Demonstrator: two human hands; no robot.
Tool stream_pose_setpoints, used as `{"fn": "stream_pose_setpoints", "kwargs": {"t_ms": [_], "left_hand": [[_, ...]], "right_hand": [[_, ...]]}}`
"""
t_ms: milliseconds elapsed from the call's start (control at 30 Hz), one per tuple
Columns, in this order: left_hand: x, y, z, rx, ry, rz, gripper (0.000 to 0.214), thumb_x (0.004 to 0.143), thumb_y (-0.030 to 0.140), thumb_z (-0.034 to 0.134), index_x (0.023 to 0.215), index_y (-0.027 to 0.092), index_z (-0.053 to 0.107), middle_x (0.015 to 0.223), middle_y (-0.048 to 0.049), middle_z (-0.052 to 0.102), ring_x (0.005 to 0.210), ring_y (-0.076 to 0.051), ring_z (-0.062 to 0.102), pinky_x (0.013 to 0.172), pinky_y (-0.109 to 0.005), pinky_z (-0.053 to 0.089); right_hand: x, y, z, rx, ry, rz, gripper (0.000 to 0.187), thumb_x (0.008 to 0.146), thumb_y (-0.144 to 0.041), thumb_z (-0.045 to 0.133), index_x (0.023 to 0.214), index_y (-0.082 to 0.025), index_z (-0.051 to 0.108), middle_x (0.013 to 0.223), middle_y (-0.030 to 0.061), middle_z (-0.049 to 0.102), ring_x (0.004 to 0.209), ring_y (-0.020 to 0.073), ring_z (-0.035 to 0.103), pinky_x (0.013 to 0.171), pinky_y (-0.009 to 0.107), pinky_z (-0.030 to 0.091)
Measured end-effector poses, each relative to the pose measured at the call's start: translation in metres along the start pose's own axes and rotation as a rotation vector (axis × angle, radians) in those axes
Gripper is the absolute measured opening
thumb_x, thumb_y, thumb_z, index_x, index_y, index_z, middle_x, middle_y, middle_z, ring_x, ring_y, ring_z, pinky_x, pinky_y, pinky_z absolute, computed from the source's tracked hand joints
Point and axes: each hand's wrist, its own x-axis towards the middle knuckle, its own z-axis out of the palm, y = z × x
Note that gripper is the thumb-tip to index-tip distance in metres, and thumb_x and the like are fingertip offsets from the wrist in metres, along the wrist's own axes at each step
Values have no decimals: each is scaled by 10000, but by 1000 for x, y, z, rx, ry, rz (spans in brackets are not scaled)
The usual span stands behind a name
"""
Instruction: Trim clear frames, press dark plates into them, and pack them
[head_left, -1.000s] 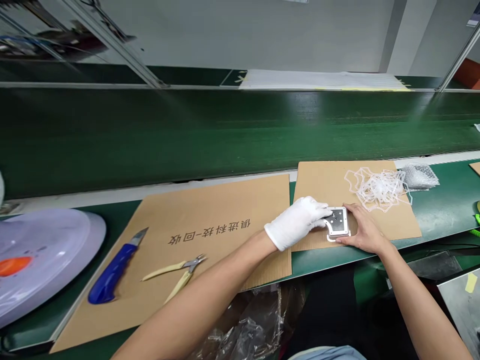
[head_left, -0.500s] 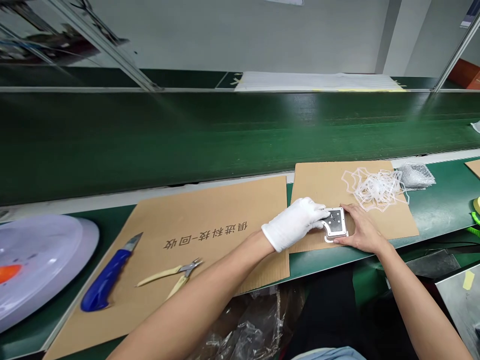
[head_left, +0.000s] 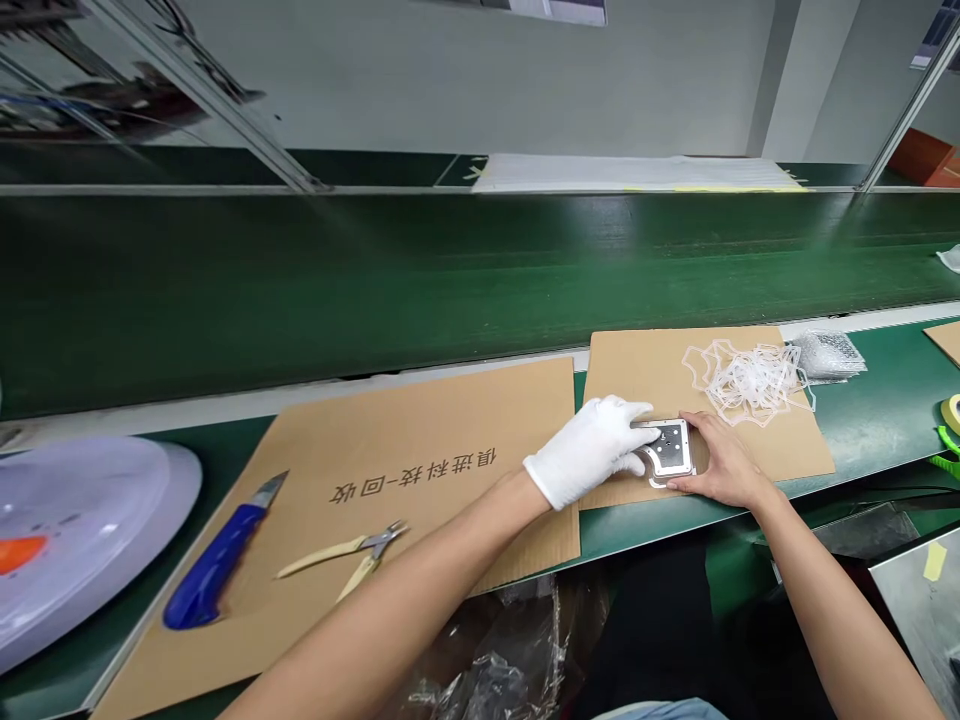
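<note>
Spread wider now, my white-gloved left hand (head_left: 592,446) fingers the flat dark silver-rimmed part (head_left: 673,452); bare right hand (head_left: 721,462) grips its edges, likely steadying.

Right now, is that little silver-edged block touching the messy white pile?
Apart: the head view shows cardboard and the right hand between the silver-edged block and the white pile.

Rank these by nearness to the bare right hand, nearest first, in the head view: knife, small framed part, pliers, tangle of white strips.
1. Small framed part: touching the right hand, on its left.
2. Tangle of white strips: just beyond the hand, slightly to its right.
3. Pliers: well off to the left.
4. Knife: farther left, past the pliers.
</note>
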Motion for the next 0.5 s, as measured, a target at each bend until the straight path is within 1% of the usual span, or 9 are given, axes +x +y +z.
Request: {"fn": "stream_pose_setpoints", "kwargs": {"t_ms": [33, 100, 167, 233, 267, 300, 400, 433, 500], "left_hand": [[-2, 0, 0, -32, 27, -16, 280, 942, 474, 749, 1070, 233, 812, 1193, -132, 711, 936, -302, 664, 812, -410, 485], [-6, 0, 2, -158, 82, -63, 320, 994, 499, 674, 1123, 244, 818, 1236, -128, 715, 1005, -304, 676, 890, -434, 509], [-7, 0, 7, -312, 144, -193, 346, 1062, 442, 563, 1206, 232, 796, 1228, -109, 745, 1080, -290, 684, 983, -439, 513], [-7, 0, 16, -441, 188, -371, 375, 1074, 403, 511, 1265, 208, 768, 1259, -101, 758, 1162, -285, 680, 1067, -444, 498], [-6, 1, 21, -499, 193, -446, 381, 1061, 407, 516, 1262, 204, 767, 1269, -97, 760, 1179, -284, 681, 1086, -442, 496], [-5, 1, 26, -557, 186, -499, 381, 1042, 418, 533, 1246, 204, 773, 1264, -93, 764, 1174, -281, 689, 1088, -435, 502], [-1, 3, 38, -763, 197, -582, 378, 975, 432, 585, 1201, 206, 787, 1248, -80, 774, 1141, -266, 714, 1066, -401, 531], [1, 3, 41, -834, 216, -603, 386, 955, 436, 599, 1194, 199, 788, 1250, -81, 775, 1139, -264, 719, 1057, -390, 541], [4, 1, 44, -956, 243, -631, 419, 915, 455, 628, 1187, 177, 784, 1248, -94, 780, 1127, -265, 730, 1032, -376, 564]], "right_hand": [[0, 1, 0, -2, 1, -4, 1004, 729, -537, 955, 1563, -279, 458, 1460, 130, 598, 1354, 347, 584, 1151, 546, 492], [0, 3, 0, -13, -10, -8, 1034, 741, -529, 949, 1594, -272, 423, 1489, 141, 582, 1383, 354, 567, 1171, 557, 477], [-3, 1, 0, -34, -17, -6, 1100, 750, -510, 947, 1642, -264, 351, 1570, 166, 517, 1461, 376, 501, 1210, 581, 441], [-11, -4, 1, -68, 12, -24, 1087, 806, -470, 914, 1674, -269, 291, 1648, 172, 433, 1536, 378, 414, 1247, 593, 399], [-16, -8, 2, -89, 45, -47, 1019, 856, -442, 876, 1675, -276, 292, 1663, 162, 418, 1552, 364, 394, 1258, 587, 388], [-22, -12, 5, -112, 84, -77, 905, 915, -411, 822, 1661, -286, 326, 1656, 146, 436, 1550, 345, 401, 1260, 575, 388], [-38, -20, 16, -189, 181, -147, 487, 1047, -339, 645, 1521, -314, 537, 1536, 101, 590, 1452, 306, 528, 1183, 541, 465], [-41, -22, 20, -216, 199, -145, 403, 1066, -332, 608, 1469, -315, 590, 1504, 98, 623, 1409, 307, 570, 1135, 535, 497], [-43, -22, 26, -263, 217, -111, 333, 1085, -327, 565, 1407, -305, 646, 1483, 105, 648, 1343, 312, 624, 1055, 523, 534]]}}
